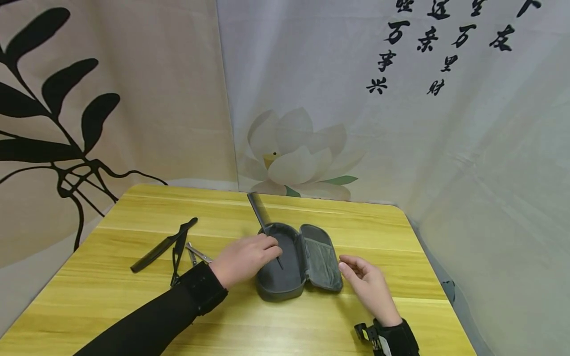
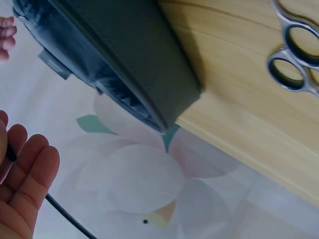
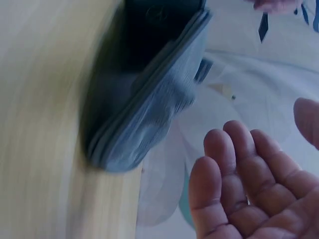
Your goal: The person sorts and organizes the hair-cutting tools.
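Note:
My left hand [image 1: 247, 258] pinches the thin tail of a dark rat-tail comb [image 1: 258, 210] over the open grey zip case [image 1: 279, 292]. The comb's toothed end points up and away, past the case's far rim. In the left wrist view, the dark tail [image 2: 67, 215] passes behind the fingers. My right hand [image 1: 367, 284] is beside the case's opened lid [image 1: 321, 257], fingers relaxed and holding nothing. A mesh pocket lines that lid. In the right wrist view, the case [image 3: 144, 119] stands apart from the loosely spread fingers.
Left of the case lie a long black comb-like tool [image 1: 156, 254], a slim black clip-like item [image 1: 178, 252] and silver scissors [image 1: 200, 253], partly hidden by my left forearm. A printed cloth backdrop [image 1: 303, 99] hangs behind the wooden table [image 1: 289, 331].

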`<state>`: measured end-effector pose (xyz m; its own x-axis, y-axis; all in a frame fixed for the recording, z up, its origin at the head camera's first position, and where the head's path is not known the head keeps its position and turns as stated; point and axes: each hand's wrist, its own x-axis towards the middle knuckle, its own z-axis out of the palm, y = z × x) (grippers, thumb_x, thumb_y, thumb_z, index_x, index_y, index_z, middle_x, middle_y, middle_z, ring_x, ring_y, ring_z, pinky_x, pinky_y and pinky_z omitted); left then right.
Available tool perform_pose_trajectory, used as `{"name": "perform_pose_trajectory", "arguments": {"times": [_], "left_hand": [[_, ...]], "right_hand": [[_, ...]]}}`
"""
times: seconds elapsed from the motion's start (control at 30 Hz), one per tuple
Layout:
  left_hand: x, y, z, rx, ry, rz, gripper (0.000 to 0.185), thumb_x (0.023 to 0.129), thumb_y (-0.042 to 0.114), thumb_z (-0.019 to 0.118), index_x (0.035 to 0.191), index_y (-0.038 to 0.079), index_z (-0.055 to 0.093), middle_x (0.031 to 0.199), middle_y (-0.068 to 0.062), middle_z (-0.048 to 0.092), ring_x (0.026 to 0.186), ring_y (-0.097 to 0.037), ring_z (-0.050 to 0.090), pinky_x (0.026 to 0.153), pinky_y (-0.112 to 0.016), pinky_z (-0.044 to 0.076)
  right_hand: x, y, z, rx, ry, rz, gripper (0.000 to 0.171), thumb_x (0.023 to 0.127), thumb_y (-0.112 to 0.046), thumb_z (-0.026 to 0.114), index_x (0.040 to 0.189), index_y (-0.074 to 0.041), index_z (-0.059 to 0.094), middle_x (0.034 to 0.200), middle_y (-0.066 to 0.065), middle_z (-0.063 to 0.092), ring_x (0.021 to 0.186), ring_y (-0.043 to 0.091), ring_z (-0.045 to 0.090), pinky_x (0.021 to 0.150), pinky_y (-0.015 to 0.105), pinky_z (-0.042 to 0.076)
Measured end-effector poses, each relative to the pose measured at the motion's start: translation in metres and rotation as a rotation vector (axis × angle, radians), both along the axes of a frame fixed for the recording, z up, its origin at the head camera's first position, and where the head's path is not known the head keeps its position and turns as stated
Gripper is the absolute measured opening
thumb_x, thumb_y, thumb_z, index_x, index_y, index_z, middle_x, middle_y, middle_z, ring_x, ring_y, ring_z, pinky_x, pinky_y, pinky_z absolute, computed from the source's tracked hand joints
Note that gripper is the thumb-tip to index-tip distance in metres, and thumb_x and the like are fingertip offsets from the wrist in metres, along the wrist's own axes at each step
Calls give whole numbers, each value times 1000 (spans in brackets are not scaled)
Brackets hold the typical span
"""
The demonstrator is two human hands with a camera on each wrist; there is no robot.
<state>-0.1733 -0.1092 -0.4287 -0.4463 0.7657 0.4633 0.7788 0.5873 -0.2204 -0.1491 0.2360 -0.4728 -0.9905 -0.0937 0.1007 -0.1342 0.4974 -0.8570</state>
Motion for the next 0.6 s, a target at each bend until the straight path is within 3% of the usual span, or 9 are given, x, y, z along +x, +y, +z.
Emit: {"name": "perform_pose_trajectory", "arguments": {"times": [0.13, 0.3, 0.6], "left_hand": [[5, 9, 1, -8, 50, -26, 22, 94, 8, 81, 115, 16, 76, 112, 0, 72, 99, -13, 70, 85, -22, 61], [12, 22, 2, -18, 48, -54, 20, 97, 12, 78, 116, 17, 76, 113, 3, 72, 97, -11, 67, 84, -19, 58], [20, 53, 2, -21, 71, -107, 12, 100, 20, 76, 112, 20, 77, 111, 6, 74, 92, -7, 66, 81, -18, 56]], "right_hand": [[6, -10, 5, -47, -32, 53, 38, 106, -34, 68, 135, -9, 72, 125, 9, 78, 109, 8, 73, 86, 23, 59], [11, -24, 8, -85, -87, 134, 40, 106, -36, 69, 137, -10, 71, 127, 7, 78, 112, 6, 72, 89, 23, 59], [17, -40, 6, -209, -131, 382, 38, 110, -21, 63, 140, 2, 64, 130, 25, 73, 112, 15, 75, 92, 25, 62]]}}
